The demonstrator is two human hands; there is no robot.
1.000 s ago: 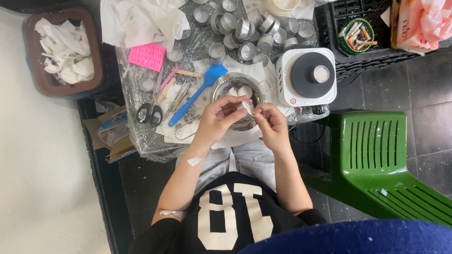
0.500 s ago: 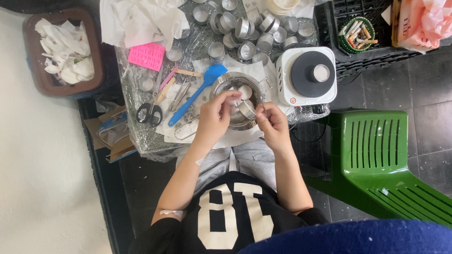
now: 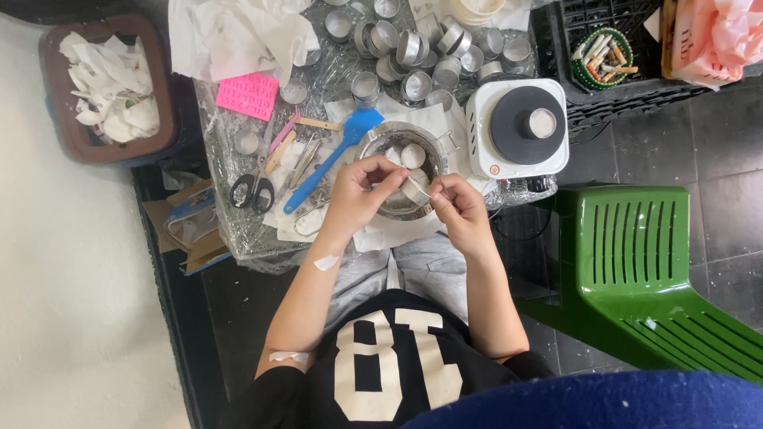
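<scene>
Both hands, left hand (image 3: 359, 191) and right hand (image 3: 459, 208), pinch a small round metal tealight cup (image 3: 416, 189); steel pot (image 3: 373, 148) at twelve o'clock; blue silicone spatula (image 3: 334, 157) at ten.

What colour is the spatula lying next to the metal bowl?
The spatula is bright blue, seen clearly in the head view, lying left of the metal bowl.

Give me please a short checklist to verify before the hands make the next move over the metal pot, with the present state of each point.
1. Small metal cup held between both hands: ok, left hand and right hand both grip it.
2. Cup is over the metal pot: ok.
3. White wax pieces lie inside the pot: ok.
4. Cup emptied of wax: cannot tell, fingers hide the inside.
5. Blue spatula and scissors lie apart from the hands: ok.
6. Hot plate switched off: cannot tell.
</scene>
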